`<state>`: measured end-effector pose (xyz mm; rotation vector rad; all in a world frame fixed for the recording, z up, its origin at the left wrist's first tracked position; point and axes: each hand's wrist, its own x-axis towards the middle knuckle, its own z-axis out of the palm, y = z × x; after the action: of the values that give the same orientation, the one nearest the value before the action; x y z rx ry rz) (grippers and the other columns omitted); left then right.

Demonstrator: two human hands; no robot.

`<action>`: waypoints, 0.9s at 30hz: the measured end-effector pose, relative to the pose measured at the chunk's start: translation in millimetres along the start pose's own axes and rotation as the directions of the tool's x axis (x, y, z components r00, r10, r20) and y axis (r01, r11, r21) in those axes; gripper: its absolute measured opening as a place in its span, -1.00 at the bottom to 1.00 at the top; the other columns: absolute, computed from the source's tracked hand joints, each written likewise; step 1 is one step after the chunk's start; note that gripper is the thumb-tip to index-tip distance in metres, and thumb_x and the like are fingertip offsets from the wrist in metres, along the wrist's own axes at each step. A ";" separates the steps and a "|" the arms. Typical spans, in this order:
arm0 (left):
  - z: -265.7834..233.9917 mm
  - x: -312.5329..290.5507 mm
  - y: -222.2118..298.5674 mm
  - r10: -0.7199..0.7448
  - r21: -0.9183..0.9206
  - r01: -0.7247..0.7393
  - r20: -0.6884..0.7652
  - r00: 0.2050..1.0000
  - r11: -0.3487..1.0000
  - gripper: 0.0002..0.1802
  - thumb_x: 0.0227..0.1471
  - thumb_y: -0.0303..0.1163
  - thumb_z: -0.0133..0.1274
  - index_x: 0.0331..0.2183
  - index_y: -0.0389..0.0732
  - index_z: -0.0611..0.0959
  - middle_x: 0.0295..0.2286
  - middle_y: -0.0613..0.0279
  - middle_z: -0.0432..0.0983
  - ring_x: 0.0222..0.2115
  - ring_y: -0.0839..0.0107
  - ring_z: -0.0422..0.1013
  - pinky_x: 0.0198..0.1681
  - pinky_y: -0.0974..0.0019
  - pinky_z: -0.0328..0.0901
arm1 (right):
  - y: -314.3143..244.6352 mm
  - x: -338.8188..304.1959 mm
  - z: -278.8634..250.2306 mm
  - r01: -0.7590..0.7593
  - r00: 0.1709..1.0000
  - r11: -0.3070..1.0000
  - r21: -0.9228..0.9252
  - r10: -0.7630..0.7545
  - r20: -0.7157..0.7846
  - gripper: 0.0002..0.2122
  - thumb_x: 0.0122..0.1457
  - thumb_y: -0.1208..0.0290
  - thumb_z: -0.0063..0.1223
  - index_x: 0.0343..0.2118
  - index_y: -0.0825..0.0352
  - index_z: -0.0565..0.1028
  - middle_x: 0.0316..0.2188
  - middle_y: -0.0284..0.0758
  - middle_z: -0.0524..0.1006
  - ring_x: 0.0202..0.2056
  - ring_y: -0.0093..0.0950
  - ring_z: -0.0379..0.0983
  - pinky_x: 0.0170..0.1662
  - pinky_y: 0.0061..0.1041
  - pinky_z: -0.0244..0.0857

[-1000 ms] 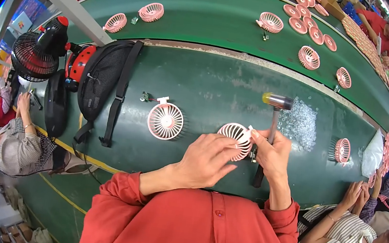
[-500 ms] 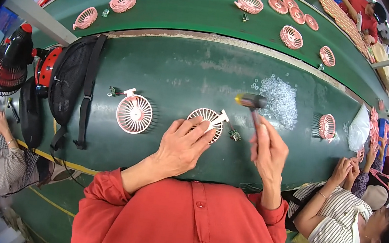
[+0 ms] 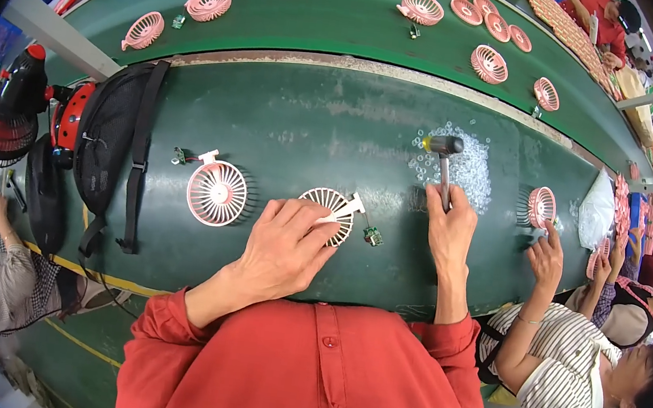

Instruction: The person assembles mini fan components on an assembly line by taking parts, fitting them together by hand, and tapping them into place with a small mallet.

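My left hand (image 3: 285, 246) is closed over a pink fan housing (image 3: 338, 202) on the green table, its fingers pressed on the housing's slatted face and stem. A small green circuit board (image 3: 372, 236) lies on the table, wired to that housing. My right hand (image 3: 452, 229) grips the handle of a small hammer (image 3: 445, 145) with a dark and a yellow face. The hammer is raised in front of a pile of small clear rings (image 3: 473, 173). To the left, a second pink fan housing (image 3: 218, 193) lies with its own circuit board (image 3: 179, 156).
A black mesh bag (image 3: 114, 141) and a red-and-black fan (image 3: 7, 112) stand at the left. At the right, a co-worker's hand (image 3: 545, 259) reaches to another pink housing (image 3: 541, 207) near a white plastic bag (image 3: 595, 211). More housings (image 3: 421, 8) rest on the far belt (image 3: 308, 18).
The hammer has come upright and slightly right with my right hand. My left hand remains on the housing. The co-worker's hand at the right has reached out to a pink housing.
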<state>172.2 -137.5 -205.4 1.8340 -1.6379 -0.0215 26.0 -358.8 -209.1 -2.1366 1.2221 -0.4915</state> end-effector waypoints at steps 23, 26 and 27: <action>7.9 6.6 -3.9 -0.067 -0.057 0.062 -0.078 0.995 0.996 -0.66 -0.22 -0.51 0.24 -0.27 -0.23 0.60 -0.21 0.14 0.47 -0.24 0.15 0.39 -0.27 0.16 0.23 | -5.7 15.7 25.4 0.155 0.980 0.987 0.045 -0.159 0.119 -0.86 0.10 0.47 0.17 -0.38 0.46 0.53 -0.41 -0.03 0.48 -0.38 -0.07 0.43 -0.32 -0.22 0.27; 8.9 10.2 -4.1 -0.065 -0.056 0.060 -0.083 0.994 0.997 -0.67 -0.20 -0.51 0.23 -0.27 -0.23 0.60 -0.21 0.14 0.47 -0.25 0.16 0.39 -0.27 0.17 0.22 | -5.3 17.9 15.9 -0.007 0.989 0.987 0.158 -0.017 0.147 -0.85 0.11 0.44 0.19 -0.39 0.45 0.55 -0.59 -0.27 0.46 -0.56 -0.41 0.40 -0.48 -0.39 0.24; 8.9 10.4 -4.1 -0.065 -0.056 0.060 -0.083 0.994 0.997 -0.67 -0.20 -0.51 0.23 -0.27 -0.23 0.60 -0.21 0.14 0.47 -0.25 0.16 0.39 -0.27 0.17 0.22 | -5.6 18.8 13.4 -0.173 0.967 0.952 0.254 0.115 0.228 -0.85 0.12 0.43 0.19 -0.40 0.44 0.55 -0.66 -0.37 0.43 -0.62 -0.54 0.36 -0.54 -0.45 0.21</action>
<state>174.2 -150.9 -210.0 1.8202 -1.5077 -0.0144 46.9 -368.5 -214.9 -1.8013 1.1122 -0.3370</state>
